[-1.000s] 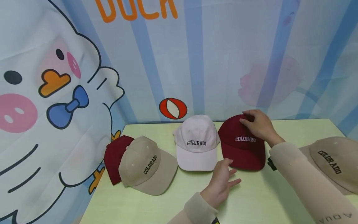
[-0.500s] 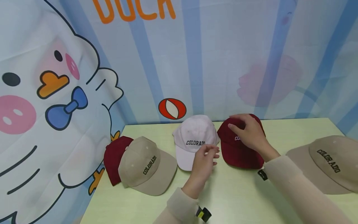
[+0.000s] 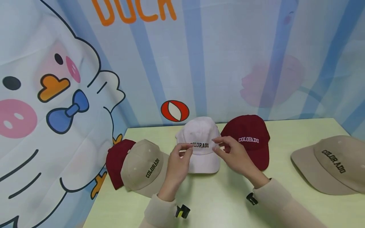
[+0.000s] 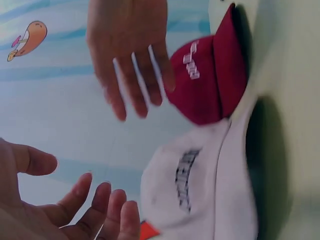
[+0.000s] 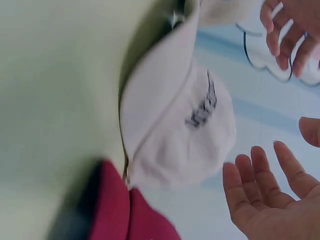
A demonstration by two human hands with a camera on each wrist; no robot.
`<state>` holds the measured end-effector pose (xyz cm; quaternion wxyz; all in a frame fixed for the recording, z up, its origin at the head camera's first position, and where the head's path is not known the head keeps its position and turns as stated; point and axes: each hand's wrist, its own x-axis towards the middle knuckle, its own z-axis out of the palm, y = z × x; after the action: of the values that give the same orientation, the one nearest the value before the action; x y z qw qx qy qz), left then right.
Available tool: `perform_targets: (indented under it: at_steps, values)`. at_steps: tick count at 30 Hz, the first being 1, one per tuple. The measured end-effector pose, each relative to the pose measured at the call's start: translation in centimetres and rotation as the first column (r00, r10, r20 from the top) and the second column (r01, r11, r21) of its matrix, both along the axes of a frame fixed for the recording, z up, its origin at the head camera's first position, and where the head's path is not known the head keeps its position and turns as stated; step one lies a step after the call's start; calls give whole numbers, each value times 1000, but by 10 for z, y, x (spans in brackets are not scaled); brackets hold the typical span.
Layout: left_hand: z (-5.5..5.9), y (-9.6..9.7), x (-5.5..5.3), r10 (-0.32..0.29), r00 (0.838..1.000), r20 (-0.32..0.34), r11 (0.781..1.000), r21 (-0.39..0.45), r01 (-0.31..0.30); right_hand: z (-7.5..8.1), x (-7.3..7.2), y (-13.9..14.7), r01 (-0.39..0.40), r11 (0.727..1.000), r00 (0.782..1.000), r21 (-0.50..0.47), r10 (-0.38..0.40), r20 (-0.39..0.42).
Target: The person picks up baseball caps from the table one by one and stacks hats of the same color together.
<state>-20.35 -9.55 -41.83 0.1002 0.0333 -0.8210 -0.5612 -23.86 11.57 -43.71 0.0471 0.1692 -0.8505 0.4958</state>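
A white baseball cap [image 3: 203, 163] lettered COLORADO stands at the back middle of the table, its brim toward me. My left hand [image 3: 177, 164] hovers before its left side, fingers loosely bent and holding nothing. Before its right side is my right hand [image 3: 235, 155], relaxed and likewise holding nothing. Both wrist views show gaps between the hands and the white cap [image 4: 175, 180]. Right of the white cap and against it sits a dark red cap [image 3: 251, 126], partly hidden by my right hand. The wrist views show the red cap's side [image 5: 112, 205] too.
At the left a beige cap [image 3: 142, 161] overlaps another dark red cap [image 3: 115, 164]. A second beige cap [image 3: 339, 161] lies at the right, cut off by the frame. A printed cloth [image 3: 228, 63] hangs behind the table [image 3: 216, 202].
My right hand has left the red cap and moved left and toward me. My left hand has moved left, from below the red cap to the white cap's left side.
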Motion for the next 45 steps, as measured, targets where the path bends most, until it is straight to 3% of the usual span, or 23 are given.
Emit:
perform_targets:
  at_steps: [4,7,11,14,18,22,25,29,35,40,45]
  values:
    - [3,-27,4,68,998,-13,994,-80,-69,-7,12,-21,-76,996,993,-43,80,84]
    - [5,-50,5,121,993,-12,986,-115,-121,-11,21,-36,-141,983,966,-116,162,203]
    - [5,-79,4,202,979,-12,962,-186,-201,-17,31,-56,-223,937,875,-269,314,369]
    - [2,-97,2,284,959,-20,922,-268,-279,-23,40,-71,-253,891,793,-377,414,447]
    - [0,-118,3,374,927,-34,861,-359,-360,-31,51,-88,-223,863,729,-453,456,510]
    - [-3,-137,6,409,913,-7,823,-430,-371,-38,57,-101,-176,849,701,-499,464,542]
    - [-7,-149,8,413,910,31,814,-460,-354,-41,58,-108,-154,832,677,-532,482,557]
    - [-14,-162,8,407,912,54,831,-437,-344,-43,59,-115,-139,815,656,-563,502,564]
    - [-20,-173,5,397,914,85,842,-429,-326,-45,60,-121,-105,812,645,-574,495,582]
    - [-19,-174,6,375,919,117,869,-389,-306,-46,60,-121,-93,799,631,-594,509,586]
    - [-14,-170,7,380,919,104,871,-374,-318,-44,62,-117,-87,785,625,-613,522,581]
